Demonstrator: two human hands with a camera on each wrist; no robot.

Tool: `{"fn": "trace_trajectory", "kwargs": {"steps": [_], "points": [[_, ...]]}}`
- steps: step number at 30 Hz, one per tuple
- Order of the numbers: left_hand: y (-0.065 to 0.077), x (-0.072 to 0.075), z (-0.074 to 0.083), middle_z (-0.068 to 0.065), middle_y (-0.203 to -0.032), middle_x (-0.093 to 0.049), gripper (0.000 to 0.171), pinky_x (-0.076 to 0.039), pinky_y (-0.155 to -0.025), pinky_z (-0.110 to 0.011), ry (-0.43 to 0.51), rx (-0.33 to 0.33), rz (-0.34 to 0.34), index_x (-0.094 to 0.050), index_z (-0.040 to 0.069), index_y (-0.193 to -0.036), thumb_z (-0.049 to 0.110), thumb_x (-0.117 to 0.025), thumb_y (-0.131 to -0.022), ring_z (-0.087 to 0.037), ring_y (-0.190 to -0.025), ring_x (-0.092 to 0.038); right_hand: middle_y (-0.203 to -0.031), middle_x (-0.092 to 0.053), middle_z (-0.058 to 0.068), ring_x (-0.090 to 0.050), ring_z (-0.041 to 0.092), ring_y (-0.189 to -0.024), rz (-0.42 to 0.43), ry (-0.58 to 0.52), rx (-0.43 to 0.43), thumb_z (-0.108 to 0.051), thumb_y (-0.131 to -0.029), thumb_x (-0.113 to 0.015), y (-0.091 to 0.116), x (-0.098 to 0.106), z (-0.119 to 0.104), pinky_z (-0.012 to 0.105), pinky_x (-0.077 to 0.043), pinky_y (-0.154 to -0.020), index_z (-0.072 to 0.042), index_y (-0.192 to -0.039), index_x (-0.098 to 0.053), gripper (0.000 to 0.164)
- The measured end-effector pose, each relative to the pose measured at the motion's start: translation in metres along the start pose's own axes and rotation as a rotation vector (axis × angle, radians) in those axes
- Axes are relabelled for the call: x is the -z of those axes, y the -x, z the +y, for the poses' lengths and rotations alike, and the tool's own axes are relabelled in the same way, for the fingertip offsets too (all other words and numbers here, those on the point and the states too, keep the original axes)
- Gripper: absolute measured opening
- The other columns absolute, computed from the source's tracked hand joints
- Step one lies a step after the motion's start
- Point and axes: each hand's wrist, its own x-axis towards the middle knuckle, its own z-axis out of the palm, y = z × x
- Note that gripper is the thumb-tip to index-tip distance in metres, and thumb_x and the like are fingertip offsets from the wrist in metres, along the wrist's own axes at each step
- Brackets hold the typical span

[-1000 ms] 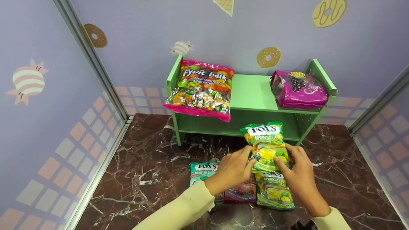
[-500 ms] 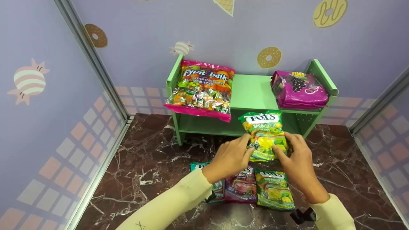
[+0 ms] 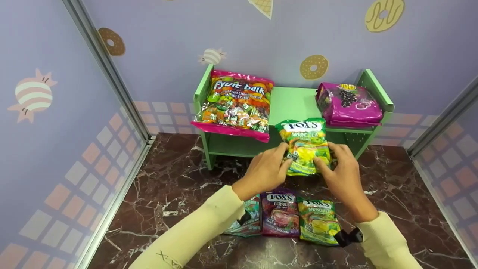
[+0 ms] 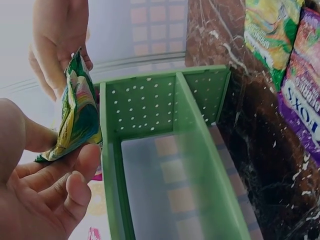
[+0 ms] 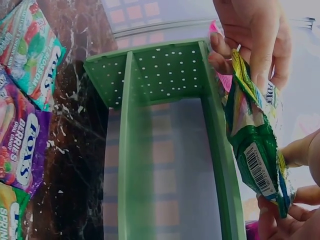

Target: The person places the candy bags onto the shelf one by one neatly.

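The green candy bag [image 3: 304,145], pinched at its sides by the fingers of the left hand [image 3: 265,168] and the right hand [image 3: 343,170], has been raised from above the near row of bags [image 3: 281,215] to the front edge of the green shelf [image 3: 293,106], so the carrying seems well advanced. The upper board's middle is flanked by the fruit candy bag [image 3: 241,101], overhanging at left, and the purple bag [image 3: 351,108] at right.

Holding out left arm [image 3: 186,231] and right arm [image 3: 388,243] in long pale cream sleeves [image 3: 224,203]. Pinching between thumb and fingers [image 4: 77,192] with left hand [image 3: 265,168] and right hand [image 3: 343,173], turned toward each other, near but apart. Positioned with left hand before the middle of the front edge of the shelf [image 3: 295,104], right hand nearer its right corner.
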Motion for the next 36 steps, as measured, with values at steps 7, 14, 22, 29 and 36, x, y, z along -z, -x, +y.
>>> {"fn": "trace_trajectory", "kwargs": {"steps": [7,14,22,29,36], "points": [[-0.014,0.013,-0.002,0.001,-0.077,-0.054,0.033,-0.031,-0.049,-0.025,-0.039,0.032,-0.008,-0.051,0.010,-0.128,0.030,-0.046,-0.102,-0.013,-0.056,-0.042,-0.113,-0.056,0.019,-0.055,0.028,-0.095,0.013,-0.014,0.013,-0.016,-0.090,-0.069,-0.018,-0.003,-0.005,0.035,-0.040,-0.076,0.006,-0.130,-0.054,0.048],[-0.029,0.023,-0.007,0.000,-0.074,-0.051,0.026,-0.032,-0.050,-0.027,-0.071,0.066,-0.024,-0.052,0.011,-0.120,0.029,-0.046,-0.102,-0.014,-0.057,-0.043,-0.113,-0.054,0.022,-0.053,0.032,-0.098,0.005,-0.019,-0.002,-0.015,-0.090,-0.067,-0.034,-0.007,-0.008,0.043,-0.043,-0.085,0.008,-0.130,-0.054,0.048],[-0.051,0.031,-0.012,-0.001,-0.076,-0.054,0.029,-0.036,-0.053,-0.030,-0.116,0.149,-0.056,-0.053,0.012,-0.121,0.033,-0.045,-0.102,-0.016,-0.062,-0.049,-0.121,-0.051,0.026,-0.050,0.038,-0.111,-0.068,0.008,-0.045,-0.018,-0.094,-0.063,-0.056,-0.011,-0.013,0.052,-0.040,-0.100,0.010,-0.135,-0.048,0.052],[-0.078,0.036,-0.016,-0.003,-0.083,-0.060,0.034,-0.039,-0.051,-0.029,-0.149,0.215,-0.088,-0.052,0.012,-0.128,0.032,-0.045,-0.102,-0.016,-0.062,-0.050,-0.126,-0.049,0.029,-0.047,0.042,-0.120,-0.103,0.027,-0.098,-0.020,-0.094,-0.061,-0.079,-0.015,-0.017,0.052,-0.036,-0.106,0.011,-0.136,-0.045,0.055],[-0.099,0.039,-0.022,-0.003,-0.087,-0.062,0.028,-0.045,-0.055,-0.033,-0.212,0.257,-0.058,-0.055,0.015,-0.122,0.032,-0.046,-0.101,-0.019,-0.068,-0.058,-0.140,-0.046,0.028,-0.042,0.041,-0.133,-0.106,0.042,-0.133,-0.020,-0.095,-0.061,-0.099,-0.019,-0.022,0.050,-0.031,-0.113,0.006,-0.142,-0.040,0.058]]}}
